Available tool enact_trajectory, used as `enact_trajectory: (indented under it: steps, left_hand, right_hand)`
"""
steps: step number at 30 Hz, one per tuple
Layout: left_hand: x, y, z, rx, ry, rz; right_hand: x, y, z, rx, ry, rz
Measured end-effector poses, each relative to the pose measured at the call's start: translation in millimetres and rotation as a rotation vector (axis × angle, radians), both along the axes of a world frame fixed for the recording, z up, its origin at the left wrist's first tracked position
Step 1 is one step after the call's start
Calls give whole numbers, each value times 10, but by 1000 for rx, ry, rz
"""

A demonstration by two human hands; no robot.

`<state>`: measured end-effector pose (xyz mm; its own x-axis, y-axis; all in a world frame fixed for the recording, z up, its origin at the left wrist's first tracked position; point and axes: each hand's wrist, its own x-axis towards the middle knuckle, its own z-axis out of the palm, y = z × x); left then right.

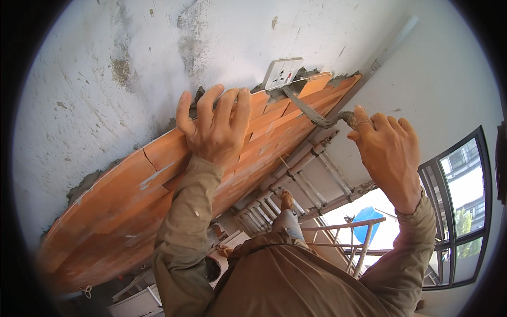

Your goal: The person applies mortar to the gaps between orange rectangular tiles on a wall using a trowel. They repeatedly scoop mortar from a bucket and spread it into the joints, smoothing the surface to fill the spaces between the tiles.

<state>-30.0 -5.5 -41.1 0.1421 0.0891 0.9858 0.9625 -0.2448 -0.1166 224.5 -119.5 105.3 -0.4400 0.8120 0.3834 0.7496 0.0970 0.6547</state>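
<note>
My left hand [215,127] lies over the top edge of the orange brick-like tiles [132,182], its fingers apart and reaching up toward the bare wall. Nothing is gripped in it. My right hand [388,153] is closed round the handle of a narrow trowel [309,112], whose blade is smeared with grey mortar. The blade's tip is at the top tile row, just below a white wall socket [283,73]. Right of the socket, one short tile [316,83] sits in the top row. Grey mortar [87,186] shows along the upper edge of the tiling.
Stained white wall [121,63] rises above the tiles, meeting another wall at the right. Below are a metal ladder-like frame [301,182], a wooden frame [346,226] and my feet, high on a support. A dark-framed window [449,211] is at the right.
</note>
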Motion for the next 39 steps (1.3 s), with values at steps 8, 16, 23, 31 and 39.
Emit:
enact_trajectory:
  steps: [8, 16, 23, 31, 39]
  left_hand:
    - [3, -17, 0, -6, 2, 31]
    - [6, 4, 2, 21, 4, 46]
    - [3, 5, 3, 32, 13, 63]
    - [50, -12, 47, 5, 11, 115]
    - [42, -24, 66, 17, 53, 223]
  right_hand:
    - [-106, -53, -51, -20, -159, 51]
    - [9, -313, 27, -46, 41, 126]
    - [421, -87, -99, -35, 328, 171]
    - [898, -51, -1075, -697, 1557, 78]
    - [507, 78, -2229, -1346, 2136, 490]
